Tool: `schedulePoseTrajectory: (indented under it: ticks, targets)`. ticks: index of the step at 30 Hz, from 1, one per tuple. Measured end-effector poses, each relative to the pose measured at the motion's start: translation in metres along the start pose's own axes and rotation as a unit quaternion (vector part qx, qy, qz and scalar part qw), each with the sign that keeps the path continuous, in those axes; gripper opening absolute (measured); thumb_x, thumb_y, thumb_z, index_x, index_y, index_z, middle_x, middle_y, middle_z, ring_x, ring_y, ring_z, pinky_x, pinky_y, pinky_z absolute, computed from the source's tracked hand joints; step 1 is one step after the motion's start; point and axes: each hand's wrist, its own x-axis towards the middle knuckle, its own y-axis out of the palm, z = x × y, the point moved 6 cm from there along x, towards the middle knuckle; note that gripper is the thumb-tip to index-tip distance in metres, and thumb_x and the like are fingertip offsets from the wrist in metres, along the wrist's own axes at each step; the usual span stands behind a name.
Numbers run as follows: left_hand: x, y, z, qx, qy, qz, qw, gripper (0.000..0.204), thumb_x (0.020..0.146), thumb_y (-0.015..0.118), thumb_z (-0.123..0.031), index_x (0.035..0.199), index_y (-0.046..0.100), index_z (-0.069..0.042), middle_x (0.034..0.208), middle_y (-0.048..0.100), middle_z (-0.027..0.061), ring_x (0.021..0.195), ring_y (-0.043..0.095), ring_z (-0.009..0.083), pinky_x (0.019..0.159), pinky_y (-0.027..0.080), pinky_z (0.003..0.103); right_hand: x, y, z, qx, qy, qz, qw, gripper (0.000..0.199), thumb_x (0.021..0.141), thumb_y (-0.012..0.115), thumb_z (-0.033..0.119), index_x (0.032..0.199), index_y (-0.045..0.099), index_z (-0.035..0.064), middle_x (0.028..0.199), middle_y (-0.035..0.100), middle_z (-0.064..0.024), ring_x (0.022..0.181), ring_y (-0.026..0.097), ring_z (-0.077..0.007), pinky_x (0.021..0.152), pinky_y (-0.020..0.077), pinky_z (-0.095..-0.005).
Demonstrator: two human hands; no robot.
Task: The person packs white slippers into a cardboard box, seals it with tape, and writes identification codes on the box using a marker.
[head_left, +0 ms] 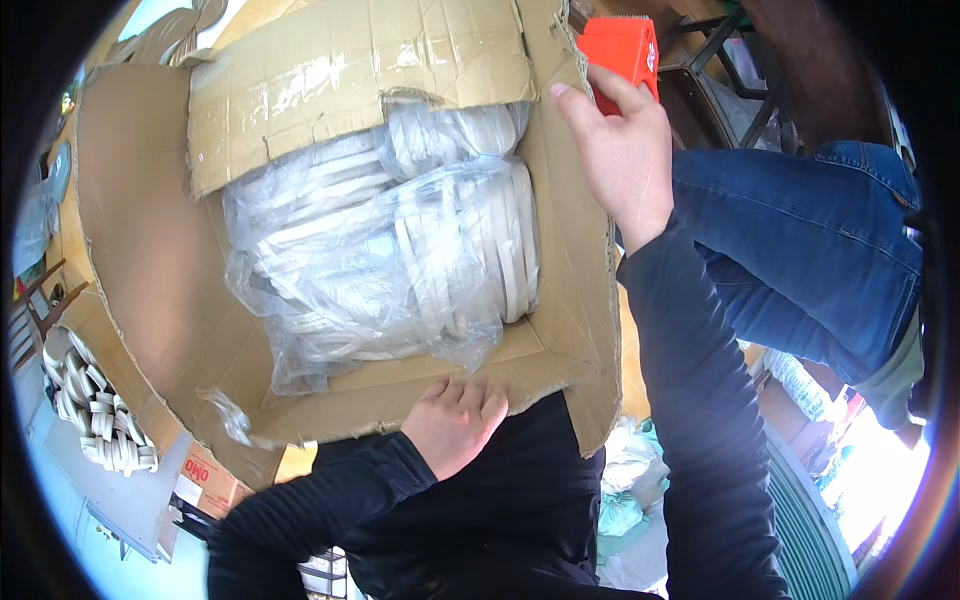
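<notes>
1. Resting bent over the near edge of the cardboard box (140, 220), the fingers of our left hand (452, 430) sit close together; we cannot tell where its thumb is.
2. On our right hand (632, 165), thumb and forefinger stand narrowly apart, the thumb by the right flap's edge, the forefinger across the orange-red tool (612, 48). Its other fingers are hidden, so we cannot tell how firmly they grip.
3. The box lies right before us, its brown walls creased and its rims ragged; shiny clear tape crosses the far flap (330, 80).
4. Inside, we see white strips (515, 240) stacked under crinkled clear plastic (350, 270).
5. We count one box, one orange-red tool and two hands; the strips overlap too much to count.
6. A bare cardboard margin runs between the strips and the near wall, and the left side spreads widest.
7. Beyond our right forearm, one person's blue jeans (800, 240) crowd that side; at far left we see a white pile (100, 415) beside a smaller carton (210, 480).
</notes>
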Motion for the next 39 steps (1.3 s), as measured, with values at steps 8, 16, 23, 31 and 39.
schedulePoseTrajectory:
  ticks: [8,16,23,31,39]
  targets:
    - [0.175,0.007,0.176,-0.016,-0.13,-0.01,0.991,0.059,0.069,0.08,-0.04,0.116,0.062,-0.009,0.114,0.063,0.0229,0.104,0.064,0.0353,0.089,0.045,0.043,0.004,0.012,-0.004,0.03,0.053,-0.022,0.998,0.047,0.077,0.074,0.03,0.111,0.068,-0.0004,0.104,0.061,-0.0228,0.089,0.065,-0.0294,0.084,0.0503,-0.0342]
    - [0.124,-0.07,0.069,0.154,0.099,-0.393,0.901,0.102,0.064,0.08,-0.044,0.148,0.034,-0.008,0.157,0.021,0.0192,0.146,0.017,0.037,0.111,0.014,0.066,-0.01,0.03,0.018,-0.016,0.055,-0.059,0.997,0.044,0.078,0.075,0.024,0.109,0.066,-0.0053,0.102,0.063,-0.0202,0.089,0.065,-0.0247,0.084,0.05,-0.0336]
    - [0.231,-0.118,0.128,0.165,-0.118,-0.204,0.958,0.119,0.067,0.071,-0.069,0.15,0.023,0.002,0.159,0.016,0.0204,0.147,0.012,0.0389,0.119,0.009,0.052,0.005,0.025,0.011,0.034,0.099,0.044,0.994,0.053,0.078,0.078,0.025,0.113,0.062,-0.0115,0.099,0.068,-0.0171,0.091,0.064,-0.0173,0.083,0.0506,-0.0289]
    - [0.199,-0.132,0.144,0.031,0.017,-0.302,0.953,0.045,0.085,0.063,-0.031,0.121,0.062,-0.003,0.128,0.057,0.0167,0.127,0.049,0.0318,0.112,0.032,0.046,-0.006,0.072,0.017,0.009,0.029,0.115,0.993,0.05,0.081,0.08,0.031,0.11,0.065,-0.0078,0.094,0.07,-0.0168,0.092,0.065,-0.0194,0.087,0.0497,-0.0308]
    - [-0.228,-0.155,0.212,0.096,-0.38,-0.609,0.689,0.073,0.085,0.072,-0.016,0.144,0.035,0.002,0.14,0.045,0.0237,0.129,0.046,0.0345,0.106,0.039,0.041,-0.01,0.178,-0.02,-0.233,-0.091,0.128,0.96,0.045,0.08,0.074,0.027,0.121,0.06,0.0138,0.106,0.06,-0.0221,0.102,0.06,-0.0383,0.086,0.0492,-0.0451]
